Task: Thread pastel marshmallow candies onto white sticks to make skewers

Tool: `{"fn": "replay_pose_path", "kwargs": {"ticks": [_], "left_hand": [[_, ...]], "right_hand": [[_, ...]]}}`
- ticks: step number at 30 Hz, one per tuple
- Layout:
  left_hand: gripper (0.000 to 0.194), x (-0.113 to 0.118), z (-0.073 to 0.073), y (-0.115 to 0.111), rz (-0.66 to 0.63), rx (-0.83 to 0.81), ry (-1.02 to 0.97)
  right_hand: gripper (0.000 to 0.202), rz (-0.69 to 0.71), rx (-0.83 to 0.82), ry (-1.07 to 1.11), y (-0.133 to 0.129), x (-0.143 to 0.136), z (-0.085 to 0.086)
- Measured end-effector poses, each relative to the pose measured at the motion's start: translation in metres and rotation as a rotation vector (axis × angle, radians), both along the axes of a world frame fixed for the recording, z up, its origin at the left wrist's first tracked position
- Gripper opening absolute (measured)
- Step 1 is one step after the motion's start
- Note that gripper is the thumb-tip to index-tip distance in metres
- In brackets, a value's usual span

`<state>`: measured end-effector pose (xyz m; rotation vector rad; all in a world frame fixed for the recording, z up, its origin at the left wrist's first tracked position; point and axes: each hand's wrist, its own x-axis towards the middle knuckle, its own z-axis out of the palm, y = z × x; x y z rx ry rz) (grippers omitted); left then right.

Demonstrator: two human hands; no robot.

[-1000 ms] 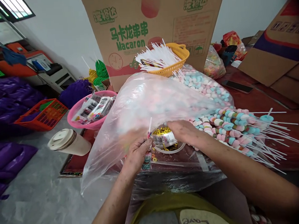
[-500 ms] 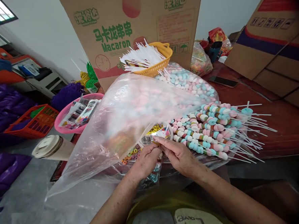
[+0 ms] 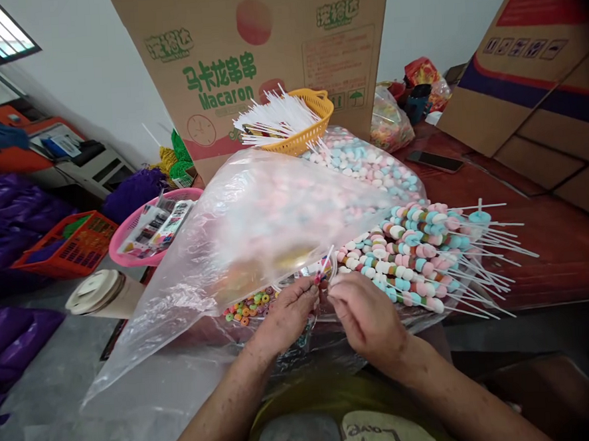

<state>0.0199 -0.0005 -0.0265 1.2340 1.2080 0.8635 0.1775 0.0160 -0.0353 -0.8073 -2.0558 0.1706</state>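
My left hand (image 3: pixel 292 308) is closed in a pinch on a thin white stick (image 3: pixel 328 255), which points up and to the right. Something small, red and dark shows at these fingertips, too small to name. Close beside it, my right hand (image 3: pixel 373 315) has its fingers curled together; whatever they hold is hidden. Colourful ring-shaped beads or cereal (image 3: pixel 250 308) lie to the left of my hands. To the right rest several skewers of pink, white and blue sweets (image 3: pixel 407 267). A clear plastic bag (image 3: pixel 274 208) of similar sweets spreads behind my hands.
A yellow basket (image 3: pixel 294 144) of white sticks stands before a tall carton (image 3: pixel 284 55). At left are a pink basket (image 3: pixel 127 257) with packets and a lidded cup (image 3: pixel 99 292). A phone (image 3: pixel 435 161) lies on the red table (image 3: pixel 540 245); another carton (image 3: pixel 517 100) stands at right.
My hands were together and have moved apart, the right hand shifting right with its fingers curling in. A white stick now shows above the left fingertips. The view has shifted slightly.
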Motion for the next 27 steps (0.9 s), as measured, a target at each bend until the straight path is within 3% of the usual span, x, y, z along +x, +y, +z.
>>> {"fn": "replay_pose_path", "kwargs": {"ticks": [2, 4, 6, 9, 13, 16, 18, 20, 22, 25, 27], "left_hand": [[0.021, 0.0, 0.009, -0.001, -0.09, 0.009, 0.037], [0.02, 0.0, 0.015, -0.001, -0.193, 0.017, 0.069], [0.021, 0.001, 0.015, -0.001, -0.239, 0.03, 0.108], [0.019, 0.005, 0.005, 0.0, -0.163, 0.122, 0.28], [0.018, 0.009, -0.015, 0.003, -0.066, 0.4, 0.517], [0.019, 0.01, -0.02, 0.007, 0.089, 0.431, 0.375], [0.019, 0.013, -0.016, 0.009, 0.215, 0.29, 0.166], [0.02, 0.017, -0.01, 0.01, 0.282, 0.146, -0.041], [0.018, 0.022, -0.004, 0.01, 0.298, 0.055, -0.185], [0.013, 0.024, -0.001, 0.007, 0.284, -0.001, -0.276], [0.013, 0.021, -0.001, 0.005, 0.255, -0.01, -0.292]], "right_hand": [[0.016, -0.046, 0.242, -0.17, 0.001, -0.004, -0.007], [0.016, -0.056, 0.319, -0.332, 0.003, -0.006, -0.017], [0.016, -0.052, 0.263, -0.407, 0.005, -0.008, -0.028], [0.016, -0.119, 0.148, -0.403, 0.009, -0.009, -0.04], [0.018, -0.206, 0.016, -0.248, 0.014, -0.007, -0.037], [0.017, -0.193, -0.035, -0.045, 0.01, 0.001, -0.017], [0.016, -0.121, -0.116, 0.091, 0.003, 0.004, -0.003], [0.014, 0.025, -0.32, 0.21, -0.003, 0.003, 0.006], [0.016, 0.157, -0.522, 0.271, -0.005, -0.002, 0.007], [0.016, 0.226, -0.703, 0.352, -0.001, -0.01, -0.001], [0.03, 0.266, -0.807, 0.369, 0.002, -0.011, -0.006]]}}
